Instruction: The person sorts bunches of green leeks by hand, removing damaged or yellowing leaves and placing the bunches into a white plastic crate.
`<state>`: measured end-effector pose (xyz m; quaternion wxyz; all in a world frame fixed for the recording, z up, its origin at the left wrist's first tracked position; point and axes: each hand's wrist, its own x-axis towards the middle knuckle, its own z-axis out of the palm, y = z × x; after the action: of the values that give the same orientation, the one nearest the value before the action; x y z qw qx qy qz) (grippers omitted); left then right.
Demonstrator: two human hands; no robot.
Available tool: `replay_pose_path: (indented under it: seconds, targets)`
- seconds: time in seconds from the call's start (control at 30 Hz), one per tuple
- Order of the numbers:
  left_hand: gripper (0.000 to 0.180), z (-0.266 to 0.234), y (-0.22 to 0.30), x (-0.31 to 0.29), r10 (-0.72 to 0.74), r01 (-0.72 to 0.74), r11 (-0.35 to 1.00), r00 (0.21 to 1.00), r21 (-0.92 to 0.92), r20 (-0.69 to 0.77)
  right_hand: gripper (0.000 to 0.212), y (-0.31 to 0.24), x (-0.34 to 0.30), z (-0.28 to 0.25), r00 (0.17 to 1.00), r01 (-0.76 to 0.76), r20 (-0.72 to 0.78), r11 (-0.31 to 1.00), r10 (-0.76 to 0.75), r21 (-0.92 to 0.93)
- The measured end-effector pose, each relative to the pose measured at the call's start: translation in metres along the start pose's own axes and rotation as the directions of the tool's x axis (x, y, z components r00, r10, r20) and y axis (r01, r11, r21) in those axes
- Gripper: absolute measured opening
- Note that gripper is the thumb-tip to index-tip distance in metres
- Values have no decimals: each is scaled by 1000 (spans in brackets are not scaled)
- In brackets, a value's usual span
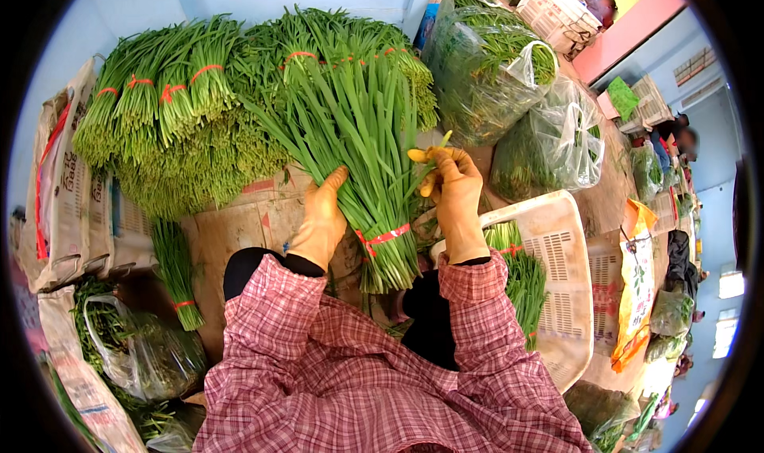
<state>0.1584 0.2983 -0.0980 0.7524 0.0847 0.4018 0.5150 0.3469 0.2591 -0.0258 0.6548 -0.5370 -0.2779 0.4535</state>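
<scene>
A large bunch of green garlic chives (368, 167), bound near its cut ends with a red tie (386, 237), stands tilted in front of me with its leaves fanning away. My left hand (322, 218), in a tan rubber glove, is closed around the left side of the bunch; its fingers are mostly hidden behind the leaves. Wearing the same kind of glove, my right hand (455, 190) is at the bunch's right edge, its fingers pinched on a thin chive leaf (445, 139). The fingertips are yellowish, and part of that leaf is hidden by them.
Many tied chive bunches (179, 111) are piled against the blue wall. A loose bunch (177, 274) lies at left. Clear plastic bags of greens (489, 71) stand at far right. Beside my right arm is a white plastic basket (569, 294) with chives. Other people are in the background.
</scene>
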Motion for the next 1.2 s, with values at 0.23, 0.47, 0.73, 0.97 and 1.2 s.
replay_pose_path:
  seconds: [0.23, 0.47, 0.73, 0.97, 1.2]
  targets:
    - [40, -17, 12, 16, -90, 81, 982, 995, -168, -44, 12, -9, -19, -48, 1000, -23, 18, 968, 19, 250]
    - [37, -14, 20, 12, -79, 81, 975, 997, -206, 21, 10, -24, -42, -33, 992, -12, 125, 947, -30, 321]
    - [39, 14, 18, -25, -59, 53, 994, 996, 91, 61, 12, -98, 9, 26, 939, 344, 28, 939, -343, -26]
    - [37, 3, 16, -21, 49, -66, 978, 995, 199, 92, 19, -82, -58, 2, 729, 185, 638, 826, 248, -532]
    - [34, -3, -2, -12, 87, -119, 962, 987, 244, 138, 24, -77, -20, -17, 973, 221, 2, 935, -229, -279]
